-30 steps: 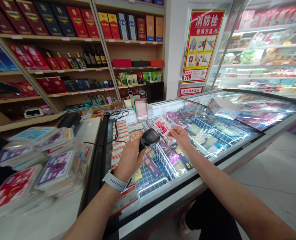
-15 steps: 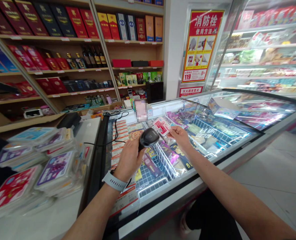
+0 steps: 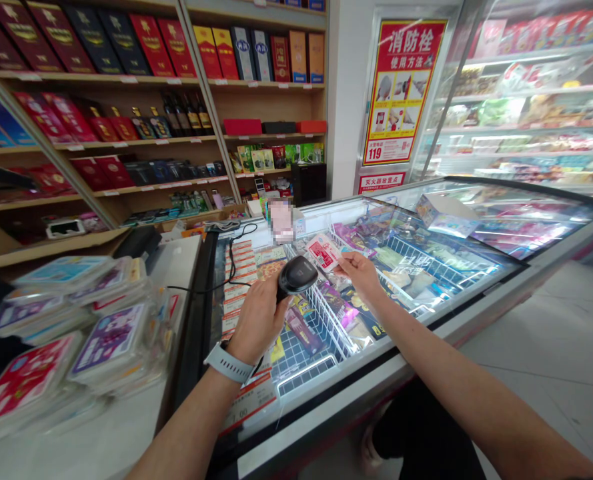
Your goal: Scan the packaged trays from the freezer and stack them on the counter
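Wrapped around the handle of a black barcode scanner [image 3: 299, 273] is my left hand [image 3: 261, 310], with a grey watch on its wrist. The scanner's head points right, toward a small pink and white packet [image 3: 323, 253] with red print. My right hand [image 3: 360, 275] pinches the packet by its right edge. Both hands are above the glass top of a chest freezer [image 3: 396, 353]. Under the glass, wire baskets [image 3: 306, 373] hold wrapped ice creams. A black cord [image 3: 196, 289] runs left near the scanner. The scanner's handle is mostly hidden by my fingers.
Stacked plastic tubs with coloured lids [image 3: 109, 340] stand on the white counter [image 3: 141, 427] at left. An open carton [image 3: 446, 215] rests on the freezer's far part. Behind are shelves of boxed bottles [image 3: 119, 40]. Price labels [image 3: 239, 280] line the freezer's left side.
Almost nothing differs. Both hands keep their hold on the scanner and the packet, and the view has shifted very slightly.
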Available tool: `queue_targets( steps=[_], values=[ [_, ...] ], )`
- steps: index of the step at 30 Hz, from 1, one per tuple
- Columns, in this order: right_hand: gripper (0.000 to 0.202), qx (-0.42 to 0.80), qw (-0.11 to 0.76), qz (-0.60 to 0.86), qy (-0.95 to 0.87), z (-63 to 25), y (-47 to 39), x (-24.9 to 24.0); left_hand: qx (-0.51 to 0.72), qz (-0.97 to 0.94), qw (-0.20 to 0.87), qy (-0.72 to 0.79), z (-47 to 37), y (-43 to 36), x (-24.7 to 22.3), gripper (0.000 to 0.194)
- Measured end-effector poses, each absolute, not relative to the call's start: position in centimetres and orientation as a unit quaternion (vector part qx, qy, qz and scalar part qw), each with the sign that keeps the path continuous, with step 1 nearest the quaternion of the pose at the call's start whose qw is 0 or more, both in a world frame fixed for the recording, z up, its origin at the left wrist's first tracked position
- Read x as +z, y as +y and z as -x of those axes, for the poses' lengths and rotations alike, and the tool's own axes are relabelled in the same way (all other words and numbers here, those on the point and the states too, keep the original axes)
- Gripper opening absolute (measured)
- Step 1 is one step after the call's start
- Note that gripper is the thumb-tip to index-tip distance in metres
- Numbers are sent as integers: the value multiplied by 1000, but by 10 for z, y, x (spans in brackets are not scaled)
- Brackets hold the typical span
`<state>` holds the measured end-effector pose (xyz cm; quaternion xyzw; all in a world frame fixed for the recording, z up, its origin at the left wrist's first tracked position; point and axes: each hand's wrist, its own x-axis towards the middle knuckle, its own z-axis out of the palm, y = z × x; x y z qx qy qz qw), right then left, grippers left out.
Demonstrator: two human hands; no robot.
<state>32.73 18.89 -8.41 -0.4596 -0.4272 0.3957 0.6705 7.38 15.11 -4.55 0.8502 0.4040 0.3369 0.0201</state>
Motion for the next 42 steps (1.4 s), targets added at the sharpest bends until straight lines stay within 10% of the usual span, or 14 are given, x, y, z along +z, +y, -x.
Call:
queue_targets(
  steps=[42],
  values=[
    [40,316,706,452,-445,-317,172,-60,327,-842,56,425,-75,143,-37,45]
  ],
)
